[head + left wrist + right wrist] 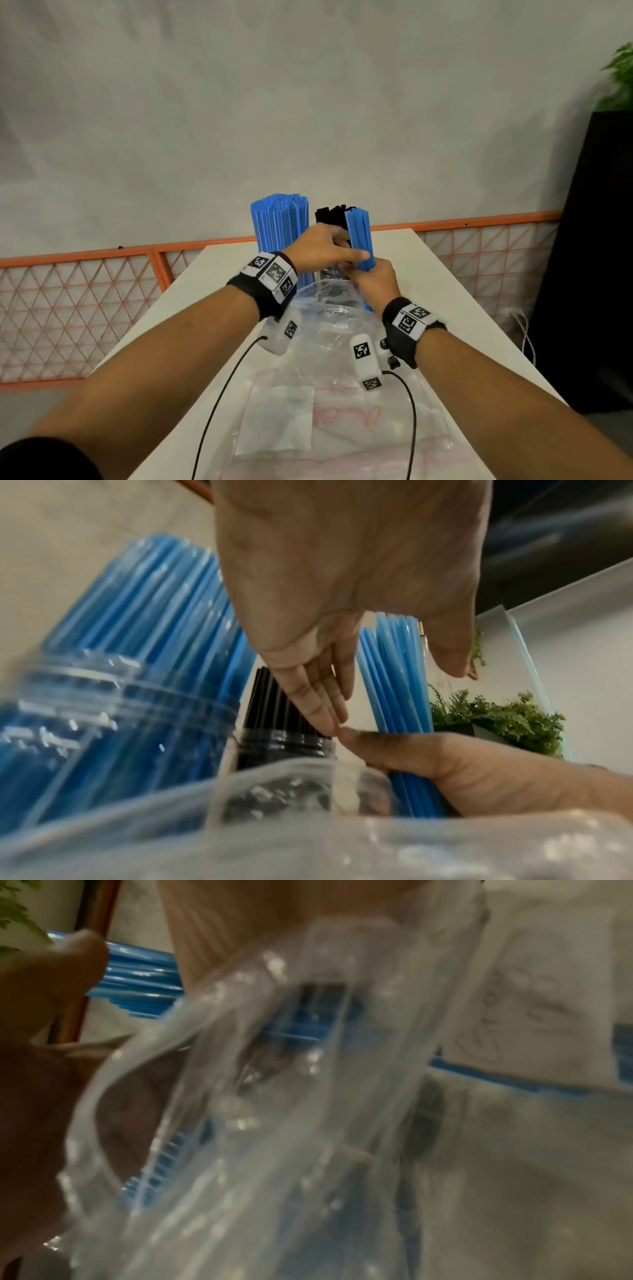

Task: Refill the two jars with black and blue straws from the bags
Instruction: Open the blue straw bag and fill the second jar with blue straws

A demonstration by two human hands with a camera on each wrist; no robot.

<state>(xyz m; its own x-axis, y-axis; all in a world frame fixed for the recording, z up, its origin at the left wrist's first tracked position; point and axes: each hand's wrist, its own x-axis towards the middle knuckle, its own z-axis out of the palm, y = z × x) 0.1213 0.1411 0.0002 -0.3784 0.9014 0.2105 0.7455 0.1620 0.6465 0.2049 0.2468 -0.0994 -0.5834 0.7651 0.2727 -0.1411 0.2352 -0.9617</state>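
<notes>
Already the blue jar (103,737) on the left looks packed, its blue straws (277,226) standing tall and close together, and the black jar (286,746) just beside it also holds a full-looking clump of black straws (330,214), so the job seems to be near its end. What is left, as far as I can judge, is one bundle (359,240) of blue straws, held upright in front of the black jar and not yet in either jar. The right hand (375,284) has its fingers curled round the lower part of that bundle, the thumb across the front. The left hand (322,248) reaches across over the black jar with straight, relaxed fingers, a fingertip laid against the bundle as if steadying or squaring it; it clasps nothing. A clear bag (329,329) lies crumpled on the table (445,274) under both wrists, and whether more straws remain inside it I cannot tell, since the right wrist view is blurred plastic. The bundle probably belongs in the blue jar, where room looks scarce.
</notes>
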